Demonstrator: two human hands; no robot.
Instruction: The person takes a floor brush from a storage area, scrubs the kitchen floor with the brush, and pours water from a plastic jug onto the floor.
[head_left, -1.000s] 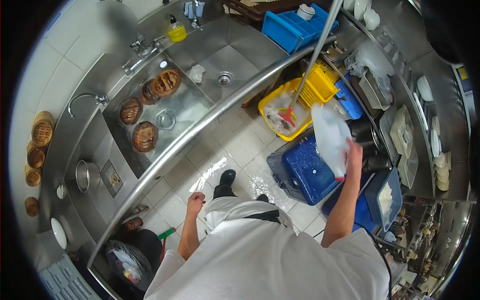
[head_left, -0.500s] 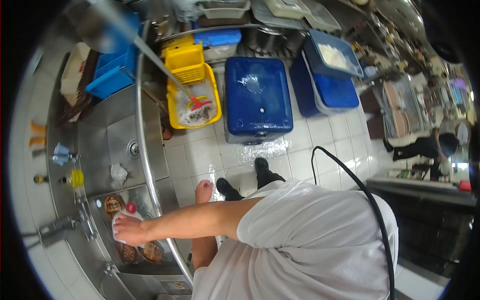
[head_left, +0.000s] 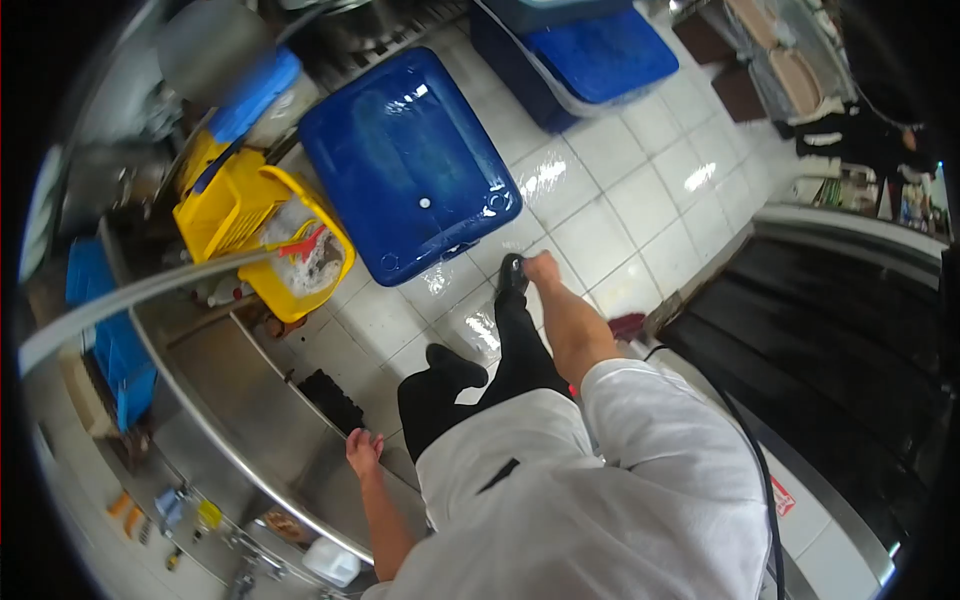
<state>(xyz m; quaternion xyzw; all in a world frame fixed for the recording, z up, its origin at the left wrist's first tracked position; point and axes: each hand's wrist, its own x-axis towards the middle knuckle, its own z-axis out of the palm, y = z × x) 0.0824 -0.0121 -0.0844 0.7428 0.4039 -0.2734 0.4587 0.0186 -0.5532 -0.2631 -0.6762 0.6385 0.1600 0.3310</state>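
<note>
My left hand (head_left: 365, 452) is beside the sink's metal rail (head_left: 215, 428), its fingers loosely bent and apart, holding nothing. My right hand (head_left: 540, 268) hangs over the wet floor, in line with one of my black shoes (head_left: 513, 272). Its fingers look curled in, and I see nothing in them. A white plastic jug (head_left: 331, 562) stands at the sink, low in the view and partly behind the rail. Near it lies a brown item (head_left: 286, 524), only partly visible.
Ahead is a large blue tub (head_left: 405, 160) on wet tiles. A yellow mop bucket (head_left: 335, 285) with suds and a red-headed mop (head_left: 305, 245) stands to its left. Blue bins (head_left: 600, 60) are farther back. A dark-fronted counter (head_left: 810, 340) runs along the right. Another person (head_left: 860, 140) is at far right.
My right hand has let go of the white jug and swung from the sink to the right. My view and body have turned right, away from the sink.
</note>
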